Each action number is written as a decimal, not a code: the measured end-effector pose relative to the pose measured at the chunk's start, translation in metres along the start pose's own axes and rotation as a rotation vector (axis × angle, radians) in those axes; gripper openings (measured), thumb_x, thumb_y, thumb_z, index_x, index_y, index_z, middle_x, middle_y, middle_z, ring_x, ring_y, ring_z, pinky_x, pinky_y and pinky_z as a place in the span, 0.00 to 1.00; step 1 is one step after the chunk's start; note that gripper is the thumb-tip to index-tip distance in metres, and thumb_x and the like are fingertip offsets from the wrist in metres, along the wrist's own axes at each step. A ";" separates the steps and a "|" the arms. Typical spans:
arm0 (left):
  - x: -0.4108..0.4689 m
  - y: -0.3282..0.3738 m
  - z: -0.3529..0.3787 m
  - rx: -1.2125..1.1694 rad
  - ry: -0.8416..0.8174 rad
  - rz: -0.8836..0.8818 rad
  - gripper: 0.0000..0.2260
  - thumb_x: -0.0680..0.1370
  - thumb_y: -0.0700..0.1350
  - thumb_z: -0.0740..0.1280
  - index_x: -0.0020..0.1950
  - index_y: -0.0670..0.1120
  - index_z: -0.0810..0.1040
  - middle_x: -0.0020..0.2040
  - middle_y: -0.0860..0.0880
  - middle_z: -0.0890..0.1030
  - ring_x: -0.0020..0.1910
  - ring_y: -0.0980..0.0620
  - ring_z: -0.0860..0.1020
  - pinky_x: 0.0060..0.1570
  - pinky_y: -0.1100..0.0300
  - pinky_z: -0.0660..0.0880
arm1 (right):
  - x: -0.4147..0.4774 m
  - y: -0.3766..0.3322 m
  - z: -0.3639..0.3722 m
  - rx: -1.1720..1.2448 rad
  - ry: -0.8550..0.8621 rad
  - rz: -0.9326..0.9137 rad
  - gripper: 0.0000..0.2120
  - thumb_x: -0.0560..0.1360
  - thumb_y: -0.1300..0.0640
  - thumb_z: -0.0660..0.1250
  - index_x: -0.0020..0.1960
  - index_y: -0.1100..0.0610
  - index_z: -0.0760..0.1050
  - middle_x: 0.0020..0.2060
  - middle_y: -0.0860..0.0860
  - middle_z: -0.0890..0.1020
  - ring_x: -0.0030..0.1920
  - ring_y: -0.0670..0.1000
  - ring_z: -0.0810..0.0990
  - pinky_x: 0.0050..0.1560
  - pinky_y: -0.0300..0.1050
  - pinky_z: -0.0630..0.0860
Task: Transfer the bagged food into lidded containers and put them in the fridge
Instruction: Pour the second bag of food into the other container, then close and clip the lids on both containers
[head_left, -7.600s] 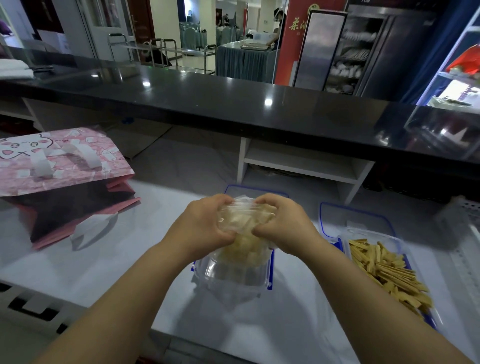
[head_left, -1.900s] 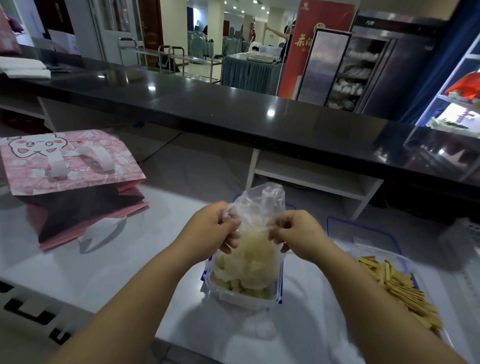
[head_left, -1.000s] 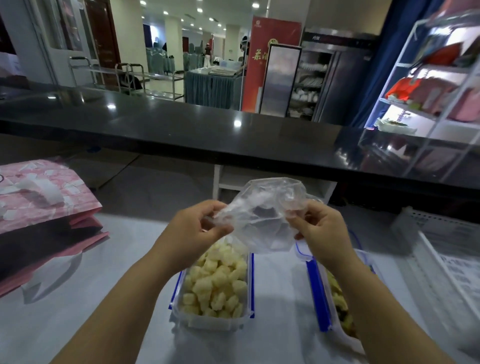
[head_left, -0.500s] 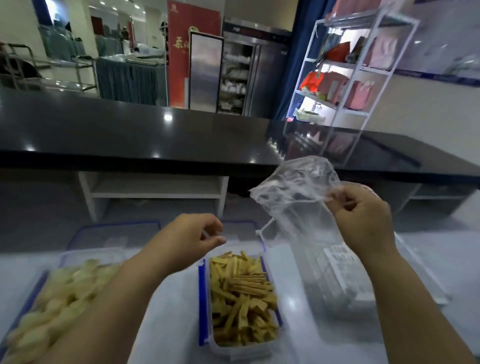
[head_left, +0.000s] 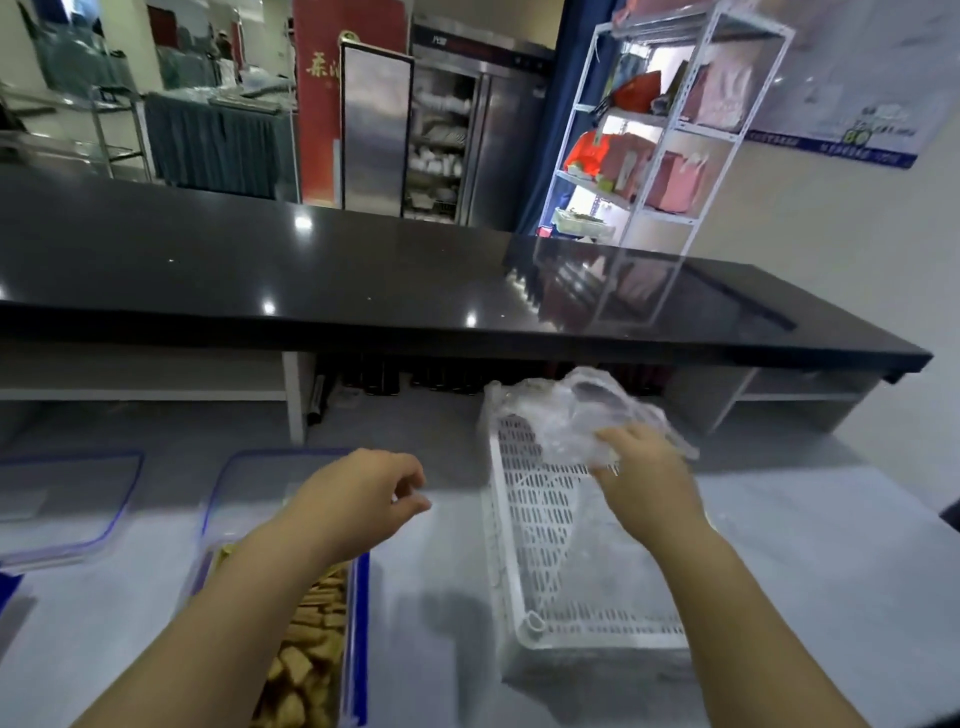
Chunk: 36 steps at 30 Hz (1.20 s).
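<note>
The right hand (head_left: 644, 480) reaches out at mid-right, its fingers (head_left: 605, 449) curled round a crumpled clear plastic bag (head_left: 569, 408). The bag hangs over the far end of a white perforated plastic basket (head_left: 540, 525) that stands on the pale grey table (head_left: 441, 654); whether bag and basket touch is unclear.

The left hand (head_left: 363, 501) hovers left of the basket, fingers loosely curled, holding nothing. Below its forearm, at the near edge, stands a clear rectangular plastic container with blue clips (head_left: 359, 623), uncovered and filled with tan strips of food (head_left: 309, 665). Just beyond it lies a clear blue-rimmed lid (head_left: 244, 480), and a second lid of the same kind (head_left: 67, 506) lies at the far left.

A long glossy black counter (head_left: 363, 280) runs across behind the table. Beyond it stand a steel fridge (head_left: 467, 130) and, to the right, a white metal rack (head_left: 670, 156) bearing red and pink bags.
</note>
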<state>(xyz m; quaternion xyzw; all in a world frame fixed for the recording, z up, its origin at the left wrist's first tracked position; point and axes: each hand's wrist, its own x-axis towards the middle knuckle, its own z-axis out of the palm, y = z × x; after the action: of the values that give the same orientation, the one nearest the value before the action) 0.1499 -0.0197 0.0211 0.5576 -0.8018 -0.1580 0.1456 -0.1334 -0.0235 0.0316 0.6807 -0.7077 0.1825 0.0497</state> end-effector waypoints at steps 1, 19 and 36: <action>0.002 0.003 0.004 0.004 -0.010 -0.009 0.11 0.77 0.55 0.64 0.56 0.54 0.76 0.47 0.58 0.78 0.43 0.59 0.76 0.40 0.67 0.73 | 0.001 0.006 0.004 -0.034 -0.195 0.052 0.21 0.76 0.56 0.67 0.68 0.56 0.71 0.65 0.54 0.74 0.63 0.58 0.73 0.58 0.52 0.73; -0.052 -0.041 -0.002 -0.075 0.048 -0.312 0.06 0.75 0.57 0.66 0.51 0.58 0.76 0.45 0.61 0.78 0.44 0.62 0.76 0.46 0.61 0.77 | -0.009 -0.086 -0.025 0.172 -0.364 -0.289 0.21 0.77 0.43 0.62 0.68 0.47 0.69 0.59 0.45 0.78 0.58 0.47 0.76 0.57 0.45 0.74; -0.055 -0.189 -0.027 -0.195 0.072 -0.495 0.07 0.78 0.48 0.65 0.52 0.47 0.77 0.46 0.52 0.79 0.44 0.51 0.77 0.44 0.58 0.73 | 0.018 -0.186 0.130 0.182 -0.569 0.147 0.23 0.76 0.47 0.66 0.65 0.60 0.70 0.61 0.57 0.77 0.58 0.58 0.77 0.55 0.51 0.76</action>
<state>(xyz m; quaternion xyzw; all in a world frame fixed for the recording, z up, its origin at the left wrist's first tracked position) 0.3396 -0.0323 -0.0363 0.7254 -0.6161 -0.2454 0.1841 0.0708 -0.0845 -0.0480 0.6533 -0.7212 0.0501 -0.2250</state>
